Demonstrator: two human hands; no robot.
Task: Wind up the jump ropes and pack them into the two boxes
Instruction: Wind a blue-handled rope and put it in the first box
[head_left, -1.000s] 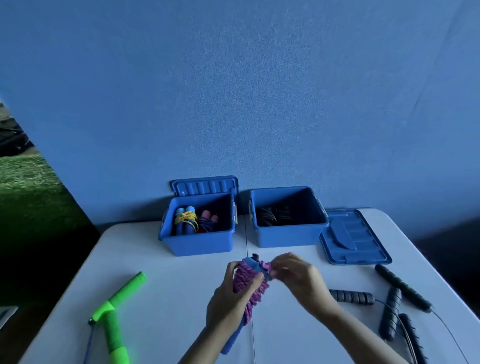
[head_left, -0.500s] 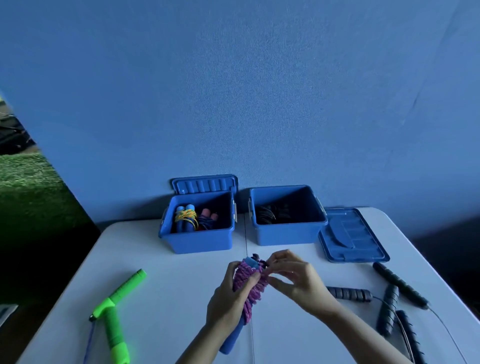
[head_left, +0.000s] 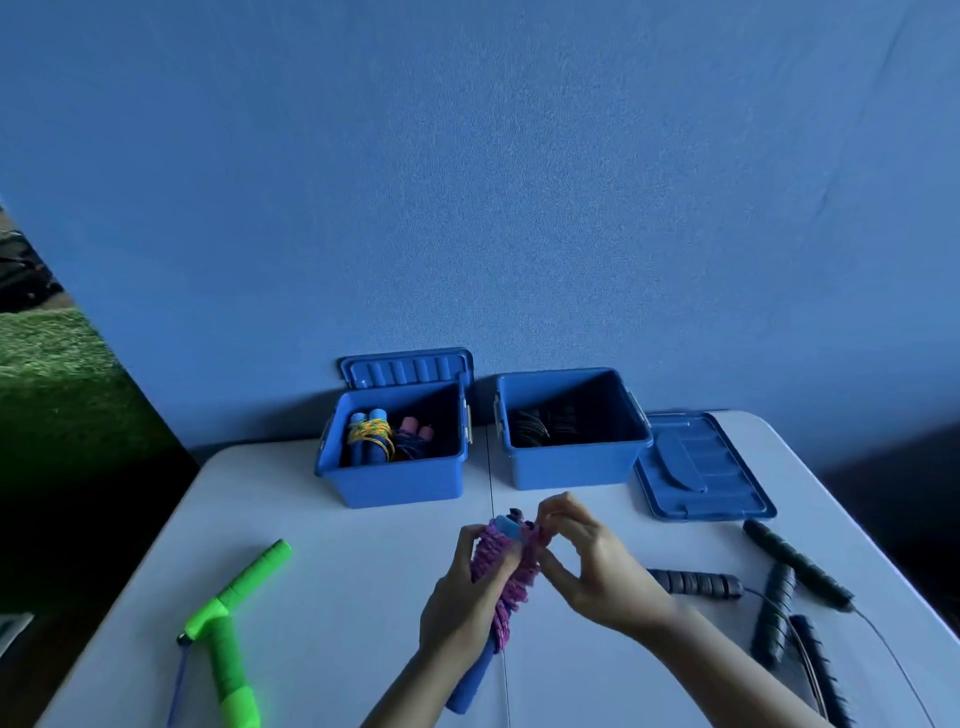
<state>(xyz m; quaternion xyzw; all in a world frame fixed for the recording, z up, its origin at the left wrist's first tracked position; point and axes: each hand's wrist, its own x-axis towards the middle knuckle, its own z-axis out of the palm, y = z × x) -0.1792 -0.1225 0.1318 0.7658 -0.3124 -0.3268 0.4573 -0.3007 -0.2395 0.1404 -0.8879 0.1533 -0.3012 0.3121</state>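
The left hand grips the purple jump rope bundle just in front of the left box while the right hand pinches its soft, floppy end, so I'd hold the stiff handles.

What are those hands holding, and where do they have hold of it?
A purple jump rope wound on blue handles. The left hand grips the bundle round its middle; the right hand pinches the rope near the top end.

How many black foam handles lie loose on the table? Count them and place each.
4, all right of the hands: one lying crosswise nearest the right hand, one angled below the flat lid, one upright between them, one nearest the table's front edge.
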